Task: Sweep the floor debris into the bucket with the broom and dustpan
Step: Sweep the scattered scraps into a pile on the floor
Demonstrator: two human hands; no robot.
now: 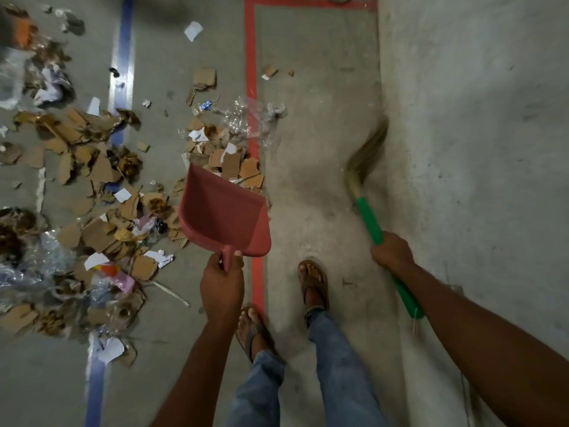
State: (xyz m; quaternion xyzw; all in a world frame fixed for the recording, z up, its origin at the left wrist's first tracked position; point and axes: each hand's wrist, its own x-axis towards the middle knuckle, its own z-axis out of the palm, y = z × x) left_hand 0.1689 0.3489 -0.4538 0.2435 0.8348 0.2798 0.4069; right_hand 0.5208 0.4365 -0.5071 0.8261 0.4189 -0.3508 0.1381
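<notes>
Each grip is clamped: left hand (221, 285) on the red dustpan (224, 217), right hand (392, 252) on the green broom (369, 217). Seat the pan's lip flat before sweeping the cardboard scraps (234, 166) in.

One dustpan (224, 214), one broom (369, 217), a left hand (221, 285), a right hand (392, 251), two sandals (324, 280), one blue line (124, 50), one red line (251, 57).

The person wears faded blue jeans (338, 374) with frayed hems, brown thong sandals (318, 280), and has bare forearms (197, 365).
</notes>
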